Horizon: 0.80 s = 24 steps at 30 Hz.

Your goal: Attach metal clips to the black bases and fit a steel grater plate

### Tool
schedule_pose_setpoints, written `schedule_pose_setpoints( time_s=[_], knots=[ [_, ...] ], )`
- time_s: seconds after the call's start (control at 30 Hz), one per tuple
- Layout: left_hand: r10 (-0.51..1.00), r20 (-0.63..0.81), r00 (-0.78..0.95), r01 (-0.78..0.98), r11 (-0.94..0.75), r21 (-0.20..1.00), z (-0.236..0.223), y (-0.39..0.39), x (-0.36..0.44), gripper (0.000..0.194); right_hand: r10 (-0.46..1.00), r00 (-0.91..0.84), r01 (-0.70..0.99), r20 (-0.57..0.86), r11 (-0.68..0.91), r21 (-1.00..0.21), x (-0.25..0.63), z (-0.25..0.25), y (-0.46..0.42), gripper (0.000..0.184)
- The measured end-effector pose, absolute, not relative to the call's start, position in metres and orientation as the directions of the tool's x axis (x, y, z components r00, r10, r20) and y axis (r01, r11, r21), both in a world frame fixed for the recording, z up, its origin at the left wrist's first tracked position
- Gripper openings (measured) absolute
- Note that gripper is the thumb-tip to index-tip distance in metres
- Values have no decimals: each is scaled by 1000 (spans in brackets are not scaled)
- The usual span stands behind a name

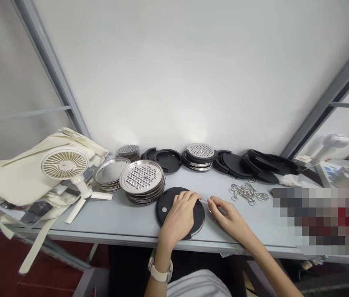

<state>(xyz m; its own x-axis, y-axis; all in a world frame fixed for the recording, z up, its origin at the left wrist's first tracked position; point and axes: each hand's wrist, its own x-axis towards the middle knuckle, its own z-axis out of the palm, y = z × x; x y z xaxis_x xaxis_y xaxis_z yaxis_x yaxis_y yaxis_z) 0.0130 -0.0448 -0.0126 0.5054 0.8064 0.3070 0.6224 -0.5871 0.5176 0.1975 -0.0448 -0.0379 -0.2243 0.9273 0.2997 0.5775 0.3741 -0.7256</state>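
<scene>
A black round disc (164, 218) with a small pale dot and a shiny metal rim at its lower right lies near the table's front edge. My left hand (182, 210) is on top of it, palm down, its fingers bent over the far right side and holding it. Beside that edge, my right hand (224, 212) pinches a thin metal clip (204, 201) between thumb and forefinger. The clip's left end reaches my left fingertips; whether it is hooked to the disc I cannot tell. Similar metal clips (247, 192) are heaped to the right.
Stacked metal grater plates (142, 177) and plain metal discs (112, 171) stand at left. Black round holders (168, 160) and a grater stack (200, 152) line the wall, with more black parts (236, 165) rightward. A fan (65, 164) and cream bag (16, 173) occupy the left end.
</scene>
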Motion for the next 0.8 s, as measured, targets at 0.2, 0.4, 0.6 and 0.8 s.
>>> schedule_pose_setpoints(
  time_s=[0.2, 0.4, 0.6, 0.8],
  knots=[
    [829, 291, 478, 665, -558, 496, -16, -46, 16, 40, 932, -189, 616, 310, 359, -701, 195, -39, -42, 34],
    [831, 263, 490, 687, -553, 471, -14, -50, 25, 45, 921, -271, 628, 280, 389, -674, 193, -38, -41, 34],
    [844, 272, 462, 689, -535, 490, -14, -55, 35, 53, 922, -271, 624, 278, 388, -679, 196, -40, -39, 34],
    [836, 291, 465, 650, -545, 529, -16, -55, 33, 61, 924, -284, 632, 256, 381, -674, 198, -42, -39, 34]
  ],
)
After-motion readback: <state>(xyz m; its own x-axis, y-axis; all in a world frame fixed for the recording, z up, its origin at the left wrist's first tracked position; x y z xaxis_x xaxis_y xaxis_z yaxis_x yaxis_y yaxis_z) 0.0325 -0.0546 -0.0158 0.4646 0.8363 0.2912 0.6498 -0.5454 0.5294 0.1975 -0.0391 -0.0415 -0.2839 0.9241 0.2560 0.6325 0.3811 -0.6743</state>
